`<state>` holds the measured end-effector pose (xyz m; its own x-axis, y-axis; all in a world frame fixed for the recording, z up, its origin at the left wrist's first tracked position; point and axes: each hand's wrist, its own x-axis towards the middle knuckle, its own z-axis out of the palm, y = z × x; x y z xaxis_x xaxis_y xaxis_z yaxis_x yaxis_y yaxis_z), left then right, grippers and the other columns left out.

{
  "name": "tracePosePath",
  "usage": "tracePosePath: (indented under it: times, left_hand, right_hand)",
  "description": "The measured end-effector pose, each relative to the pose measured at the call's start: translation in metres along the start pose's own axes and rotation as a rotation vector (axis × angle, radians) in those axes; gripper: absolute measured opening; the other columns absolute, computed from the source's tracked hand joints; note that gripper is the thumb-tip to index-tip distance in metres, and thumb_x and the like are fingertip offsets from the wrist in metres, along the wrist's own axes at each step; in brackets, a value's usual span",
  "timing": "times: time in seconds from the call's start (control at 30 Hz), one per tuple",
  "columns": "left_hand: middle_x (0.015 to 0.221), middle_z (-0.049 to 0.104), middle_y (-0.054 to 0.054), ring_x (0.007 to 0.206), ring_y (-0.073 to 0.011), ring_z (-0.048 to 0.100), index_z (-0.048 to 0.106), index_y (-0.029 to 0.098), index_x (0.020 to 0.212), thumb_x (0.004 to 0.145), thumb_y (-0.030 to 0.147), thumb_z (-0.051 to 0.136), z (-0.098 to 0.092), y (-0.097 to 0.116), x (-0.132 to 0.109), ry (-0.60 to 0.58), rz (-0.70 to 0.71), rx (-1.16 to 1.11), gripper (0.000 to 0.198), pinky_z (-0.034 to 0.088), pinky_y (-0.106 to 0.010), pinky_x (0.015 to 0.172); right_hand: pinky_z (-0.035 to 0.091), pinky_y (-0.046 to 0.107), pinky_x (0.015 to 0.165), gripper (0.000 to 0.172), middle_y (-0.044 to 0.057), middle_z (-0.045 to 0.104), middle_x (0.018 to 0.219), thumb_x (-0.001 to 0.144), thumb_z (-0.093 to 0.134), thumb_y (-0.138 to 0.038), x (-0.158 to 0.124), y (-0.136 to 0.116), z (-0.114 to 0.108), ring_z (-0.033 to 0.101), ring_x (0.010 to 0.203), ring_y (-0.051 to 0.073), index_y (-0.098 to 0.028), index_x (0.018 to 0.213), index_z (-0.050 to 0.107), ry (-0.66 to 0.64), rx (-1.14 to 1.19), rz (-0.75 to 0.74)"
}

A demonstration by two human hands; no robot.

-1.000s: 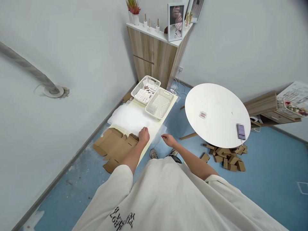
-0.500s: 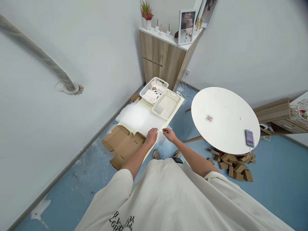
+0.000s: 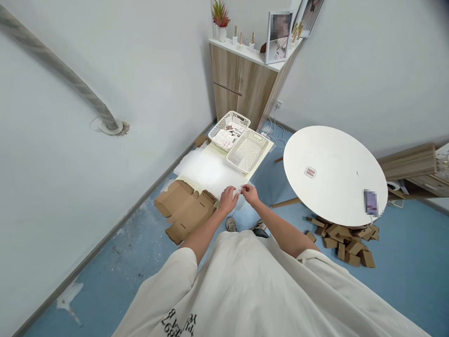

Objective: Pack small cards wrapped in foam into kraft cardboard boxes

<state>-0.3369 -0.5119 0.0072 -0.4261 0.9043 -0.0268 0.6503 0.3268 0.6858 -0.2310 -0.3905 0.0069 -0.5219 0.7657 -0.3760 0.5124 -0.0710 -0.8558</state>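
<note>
My left hand (image 3: 228, 200) and my right hand (image 3: 249, 194) are close together over the near end of the low table (image 3: 261, 164). The fingers of each are bent into a pinch. Something small and pale seems to lie between the fingertips, too small to name. Just under and beyond them spreads a stack of thin white sheets (image 3: 206, 169). To the left are flattened brown cardboard boxes (image 3: 192, 213). Past the sheets stand a white basket (image 3: 247, 152) with a few clear pieces in it and a second white basket (image 3: 229, 131) holding printed packets.
At the right, a round white table (image 3: 333, 164) carries a small clear case (image 3: 310, 172) and a blurred-out purple item (image 3: 371, 202). Small brown boxes (image 3: 347, 243) are heaped on the floor below it. A wooden cabinet (image 3: 242, 82) stands in the corner, with cables (image 3: 275, 131) beside it.
My hands have come closer together, so the fingertips nearly meet. The whole view has shifted slightly, with the things appearing a little further right.
</note>
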Motion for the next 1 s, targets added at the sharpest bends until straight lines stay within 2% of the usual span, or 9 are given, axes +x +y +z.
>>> tracePosePath:
  times: [0.17, 0.33, 0.47, 0.57, 0.67, 0.73, 0.8, 0.9, 1.0]
  left_hand:
    - [0.117, 0.065, -0.008, 0.104, -0.0202, 0.064, 0.055, 0.022, 0.117, 0.093, 0.033, 0.061, 0.003, -0.001, 0.016, 0.015, -0.166, -0.19, 0.027, 0.05, -0.034, 0.088]
    - [0.092, 0.069, -0.003, 0.087, -0.0176, 0.065, 0.061, 0.022, 0.092, 0.094, 0.023, 0.052, -0.003, -0.003, 0.019, 0.022, -0.195, -0.143, 0.009, 0.05, -0.031, 0.08]
    - [0.096, 0.067, -0.005, 0.086, -0.0178, 0.064, 0.059, 0.022, 0.095, 0.097, 0.024, 0.046, -0.013, -0.003, 0.018, 0.167, -0.269, -0.082, 0.013, 0.05, -0.031, 0.078]
    - [0.106, 0.064, -0.007, 0.089, -0.0177, 0.064, 0.059, 0.021, 0.099, 0.097, 0.023, 0.045, -0.019, 0.003, 0.018, 0.197, -0.248, -0.068, 0.014, 0.05, -0.032, 0.081]
    - [0.109, 0.062, -0.008, 0.095, -0.0183, 0.064, 0.058, 0.022, 0.1, 0.098, 0.022, 0.043, -0.021, 0.016, 0.017, 0.167, -0.153, -0.051, 0.015, 0.05, -0.033, 0.086]
    - [0.113, 0.061, -0.009, 0.105, -0.02, 0.062, 0.058, 0.022, 0.101, 0.098, 0.021, 0.043, -0.018, 0.028, 0.016, 0.137, -0.037, -0.021, 0.015, 0.048, -0.034, 0.093]
    - [0.119, 0.06, -0.01, 0.115, -0.0221, 0.058, 0.059, 0.021, 0.102, 0.098, 0.019, 0.044, -0.012, 0.042, 0.013, 0.083, 0.098, 0.018, 0.016, 0.046, -0.037, 0.1]
    - [0.125, 0.058, -0.011, 0.119, -0.0241, 0.056, 0.06, 0.02, 0.104, 0.097, 0.019, 0.046, 0.001, 0.064, 0.009, -0.05, 0.291, 0.074, 0.017, 0.046, -0.041, 0.1]
    - [0.125, 0.059, -0.013, 0.118, -0.0251, 0.057, 0.062, 0.019, 0.105, 0.097, 0.019, 0.046, 0.019, 0.086, 0.009, -0.18, 0.488, 0.114, 0.017, 0.048, -0.043, 0.098]
  right_hand:
    - [0.055, 0.029, 0.074, 0.017, 0.001, 0.069, 0.074, 0.071, 0.051, -0.025, -0.006, -0.005, 0.004, 0.066, 0.076, 0.017, -0.019, 0.081, 0.064, -0.067, 0.079, -0.008]
    - [0.054, 0.028, 0.073, 0.028, 0.002, 0.07, 0.076, 0.075, 0.048, -0.024, -0.006, -0.003, 0.005, 0.066, 0.076, 0.017, -0.019, 0.095, 0.065, -0.045, -0.04, 0.027]
    - [0.054, 0.032, 0.075, 0.043, 0.007, 0.071, 0.094, 0.074, 0.051, -0.023, -0.006, 0.005, 0.0, 0.067, 0.083, 0.02, -0.019, 0.116, 0.059, 0.122, -0.131, 0.14]
    - [0.052, 0.038, 0.089, 0.05, 0.015, 0.062, 0.122, 0.075, 0.053, -0.023, -0.01, 0.004, -0.008, 0.064, 0.103, 0.026, -0.018, 0.125, 0.054, 0.339, -0.153, 0.074]
    - [0.047, 0.041, 0.097, 0.04, 0.018, 0.058, 0.128, 0.084, 0.05, -0.03, -0.012, -0.009, -0.021, 0.058, 0.115, 0.029, -0.017, 0.121, 0.057, 0.398, -0.193, -0.014]
    - [0.051, 0.036, 0.09, 0.033, 0.013, 0.066, 0.113, 0.092, 0.044, -0.039, -0.008, -0.021, -0.03, 0.064, 0.102, 0.025, -0.017, 0.108, 0.063, 0.21, -0.103, -0.025]
    - [0.053, 0.032, 0.078, 0.04, 0.01, 0.07, 0.101, 0.095, 0.04, -0.047, 0.0, -0.031, -0.041, 0.068, 0.087, 0.022, -0.017, 0.1, 0.066, 0.048, -0.004, 0.015]
    - [0.05, 0.027, 0.063, 0.033, 0.007, 0.07, 0.083, 0.091, 0.055, -0.048, 0.011, -0.037, -0.066, 0.064, 0.069, 0.018, -0.017, 0.088, 0.067, -0.006, -0.042, 0.109]
    - [0.045, 0.024, 0.056, 0.016, 0.002, 0.066, 0.068, 0.075, 0.074, -0.027, 0.012, -0.03, -0.098, 0.059, 0.06, 0.015, -0.017, 0.085, 0.067, -0.088, -0.181, 0.18]
